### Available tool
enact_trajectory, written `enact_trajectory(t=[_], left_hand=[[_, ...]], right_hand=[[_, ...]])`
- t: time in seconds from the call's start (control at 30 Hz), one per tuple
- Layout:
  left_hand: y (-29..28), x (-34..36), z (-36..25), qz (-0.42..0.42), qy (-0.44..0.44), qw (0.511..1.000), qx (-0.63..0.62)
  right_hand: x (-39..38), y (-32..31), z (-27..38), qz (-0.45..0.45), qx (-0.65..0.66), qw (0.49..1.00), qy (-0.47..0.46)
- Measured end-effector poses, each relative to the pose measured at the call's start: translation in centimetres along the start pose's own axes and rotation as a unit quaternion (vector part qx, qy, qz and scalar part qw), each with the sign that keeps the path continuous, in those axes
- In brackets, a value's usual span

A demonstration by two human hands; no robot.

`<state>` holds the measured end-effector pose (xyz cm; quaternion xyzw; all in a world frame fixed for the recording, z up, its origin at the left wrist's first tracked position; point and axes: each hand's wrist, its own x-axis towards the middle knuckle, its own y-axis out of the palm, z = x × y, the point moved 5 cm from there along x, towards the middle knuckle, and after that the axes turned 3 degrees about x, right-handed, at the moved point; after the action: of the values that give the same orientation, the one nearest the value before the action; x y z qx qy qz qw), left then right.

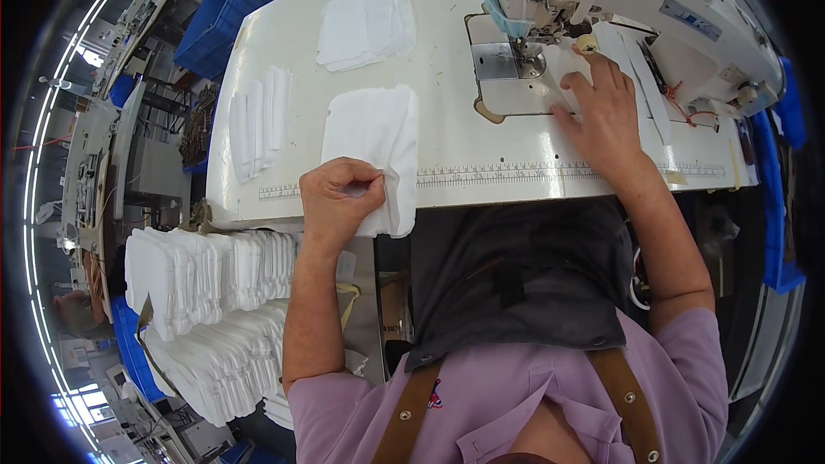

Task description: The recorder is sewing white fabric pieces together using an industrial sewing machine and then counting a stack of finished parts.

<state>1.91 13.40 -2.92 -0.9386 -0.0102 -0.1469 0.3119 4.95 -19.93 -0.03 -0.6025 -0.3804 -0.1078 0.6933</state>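
Observation:
My left hand (342, 198) is closed in a pinch on the edge of a white fabric piece (371, 125). That piece lies flat on the sewing table (481, 150), its lower end hanging over the front edge. My right hand (603, 107) rests beside the needle area of a white sewing machine (722, 17), fingers apart and curved. Its fingertips reach toward a small yellowish round part (587, 43) by the presser foot (521, 50); whether they touch it is hard to tell. Something thin and whitish lies between the fingers and the metal needle plate (497, 62).
A stack of white fabric pieces (365, 21) lies farther back, with narrow folded white strips (258, 125) to its left. Thick bundles of white pieces (210, 271) sit below the table's left edge. A printed ruler (507, 174) runs along the front. Blue crates (225, 21) stand behind.

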Motion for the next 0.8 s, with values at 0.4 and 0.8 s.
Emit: enact_trajectory(t=[0.4,0.8], left_hand=[[-0.7,0.6,2.5,0.024,-0.018,0.999,-0.017],[-17.7,4.4,4.0,-0.220,-0.049,0.945,-0.237]], right_hand=[[-1.7,4.1,15.8,0.180,0.316,0.912,-0.192],[-1.3,3.8,15.4,0.176,0.349,0.902,-0.185]])
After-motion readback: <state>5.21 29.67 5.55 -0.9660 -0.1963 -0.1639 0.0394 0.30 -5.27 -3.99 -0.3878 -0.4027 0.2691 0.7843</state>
